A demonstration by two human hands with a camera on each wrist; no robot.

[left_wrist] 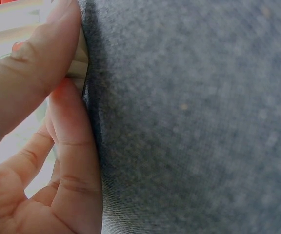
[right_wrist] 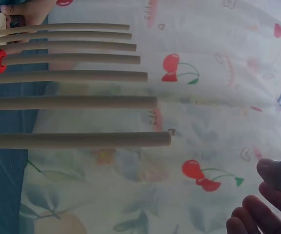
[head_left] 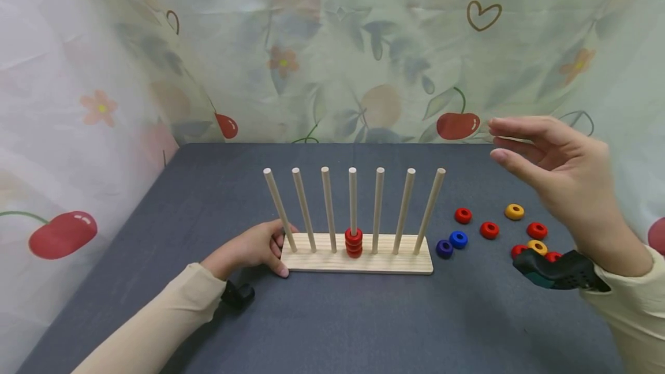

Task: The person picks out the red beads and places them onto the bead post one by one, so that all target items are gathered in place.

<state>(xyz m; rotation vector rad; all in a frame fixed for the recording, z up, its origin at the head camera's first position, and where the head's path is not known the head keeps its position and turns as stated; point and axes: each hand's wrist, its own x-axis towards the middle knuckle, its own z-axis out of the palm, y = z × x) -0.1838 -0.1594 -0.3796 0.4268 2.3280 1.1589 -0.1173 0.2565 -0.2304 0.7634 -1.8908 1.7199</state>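
Observation:
A pale wooden peg rack (head_left: pixel 312 261) with several upright pegs stands mid-table. My left hand (head_left: pixel 257 247) grips the left end of its base, thumb at the front corner and fingers round the end. In the left wrist view, thumb and forefinger pinch the base edge (left_wrist: pixel 79 68). Red rings (head_left: pixel 354 242) are stacked on the middle peg; the other pegs are bare. Raised above the table to the right of the rack, my right hand (head_left: pixel 563 169) holds nothing, its thumb apart from its gently bent fingers. The right wrist view shows those fingers beyond the peg tips (right_wrist: pixel 167 139).
Right of the rack lie loose rings: a blue ring (head_left: pixel 459 239), a dark blue ring (head_left: pixel 444 249), a yellow ring (head_left: pixel 514 212), a red ring (head_left: pixel 489 230) and several others. Some sit partly behind the right wrist's black device (head_left: pixel 561 270). A printed curtain (head_left: pixel 332 74) hangs behind the table.

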